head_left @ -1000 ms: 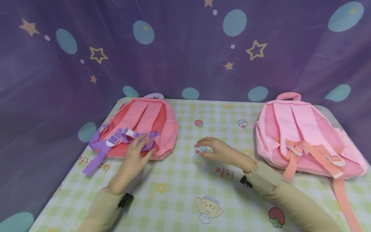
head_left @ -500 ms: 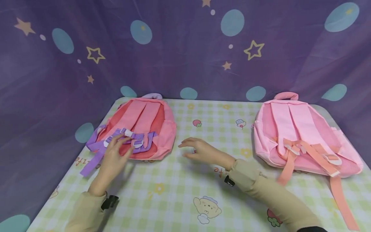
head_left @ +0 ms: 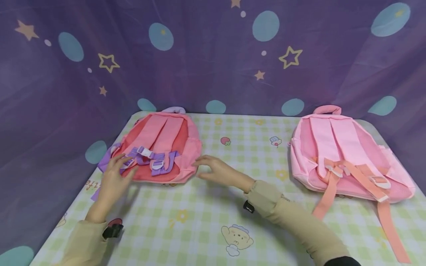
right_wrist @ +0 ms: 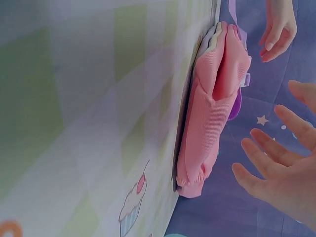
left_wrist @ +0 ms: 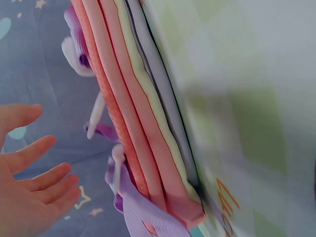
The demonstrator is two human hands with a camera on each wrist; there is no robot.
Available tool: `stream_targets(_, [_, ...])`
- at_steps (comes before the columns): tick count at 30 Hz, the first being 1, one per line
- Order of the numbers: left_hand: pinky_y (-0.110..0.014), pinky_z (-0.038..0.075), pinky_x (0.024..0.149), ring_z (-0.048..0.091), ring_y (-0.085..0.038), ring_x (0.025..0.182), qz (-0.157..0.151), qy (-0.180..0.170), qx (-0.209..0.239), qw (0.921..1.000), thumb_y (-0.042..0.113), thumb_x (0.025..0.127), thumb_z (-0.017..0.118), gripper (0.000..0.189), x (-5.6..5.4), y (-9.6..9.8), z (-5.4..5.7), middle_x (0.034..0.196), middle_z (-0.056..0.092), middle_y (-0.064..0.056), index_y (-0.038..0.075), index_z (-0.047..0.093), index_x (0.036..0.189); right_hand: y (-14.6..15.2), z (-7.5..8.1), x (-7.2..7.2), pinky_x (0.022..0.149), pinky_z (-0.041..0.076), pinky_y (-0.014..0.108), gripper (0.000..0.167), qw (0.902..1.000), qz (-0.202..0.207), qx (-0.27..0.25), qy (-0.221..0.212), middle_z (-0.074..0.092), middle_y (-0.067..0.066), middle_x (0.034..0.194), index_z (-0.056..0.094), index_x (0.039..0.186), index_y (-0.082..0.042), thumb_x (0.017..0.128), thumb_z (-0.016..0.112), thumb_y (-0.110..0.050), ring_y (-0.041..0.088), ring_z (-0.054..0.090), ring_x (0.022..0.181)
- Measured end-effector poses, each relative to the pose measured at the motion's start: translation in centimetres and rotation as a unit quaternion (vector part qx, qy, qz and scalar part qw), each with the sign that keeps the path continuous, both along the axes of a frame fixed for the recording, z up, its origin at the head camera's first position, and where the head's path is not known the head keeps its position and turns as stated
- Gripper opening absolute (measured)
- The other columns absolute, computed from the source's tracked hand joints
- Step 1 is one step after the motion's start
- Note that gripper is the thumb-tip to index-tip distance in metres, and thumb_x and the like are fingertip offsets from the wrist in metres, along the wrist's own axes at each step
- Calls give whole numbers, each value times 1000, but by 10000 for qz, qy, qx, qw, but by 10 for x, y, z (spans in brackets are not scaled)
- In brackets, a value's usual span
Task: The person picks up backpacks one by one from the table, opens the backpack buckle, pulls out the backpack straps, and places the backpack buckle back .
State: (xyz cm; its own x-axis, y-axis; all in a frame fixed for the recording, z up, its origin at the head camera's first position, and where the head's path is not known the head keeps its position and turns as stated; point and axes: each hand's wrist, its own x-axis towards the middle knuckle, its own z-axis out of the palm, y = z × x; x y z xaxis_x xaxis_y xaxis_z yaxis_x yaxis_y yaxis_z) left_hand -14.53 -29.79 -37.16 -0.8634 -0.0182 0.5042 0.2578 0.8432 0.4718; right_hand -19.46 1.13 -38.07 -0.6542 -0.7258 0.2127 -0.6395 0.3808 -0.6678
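Observation:
A coral-pink backpack (head_left: 159, 147) lies on the left of the table with its shoulder straps facing up. Purple webbing straps (head_left: 163, 162) with white buckles are gathered across its lower part. Over the backpack's lower left corner hovers my left hand (head_left: 114, 181), fingers spread and slightly bent. My right hand (head_left: 221, 171) is by its lower right side, fingers extended. Both wrist views show a gap between the left hand (left_wrist: 34, 182), the right hand (right_wrist: 281, 153) and the backpack (right_wrist: 207, 113). Neither hand holds anything.
On the right of the table lies a second, lighter pink backpack (head_left: 346, 151). Its orange straps (head_left: 387, 229) trail toward the front. A green checked cloth (head_left: 199, 229) covers the table, and a purple star-patterned curtain (head_left: 206, 55) hangs behind.
My left hand has moved left, from over the purple straps to the backpack's lower left corner. The right hand has moved left, up to the backpack's right side. Both backpacks stay in place.

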Motion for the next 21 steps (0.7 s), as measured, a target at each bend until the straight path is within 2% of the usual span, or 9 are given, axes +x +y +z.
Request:
stream_targets(6, [-60,31,84,39,-49,107,274,-391,-96,9988,8,78,63,34,0,-16,1,118,41,-30,-8,54,106,-14,-4,-2,99,31,32,36,9999,90,-118,-39,48,16,124,56,117,-3,83,61,-13,23,42,117])
stream_targets(14, [-60,28,87,35,-51,107,475,-562,-83,9973,6,78,63,36,-2,-30,-1,118,37,-33,-11,51,108,-29,-2,0,100,30,29,40,9994,31,33,-351,42,14,132,54,120,-5,83,62,-17,23,38,121])
stream_targets(21, [-63,26,88,31,-52,110,657,-771,-154,9947,10,79,62,42,-2,-38,-2,122,32,-35,-11,48,113,-41,-4,0,93,38,26,38,9990,205,-57,-381,38,14,135,54,120,-5,84,60,-14,21,39,121])
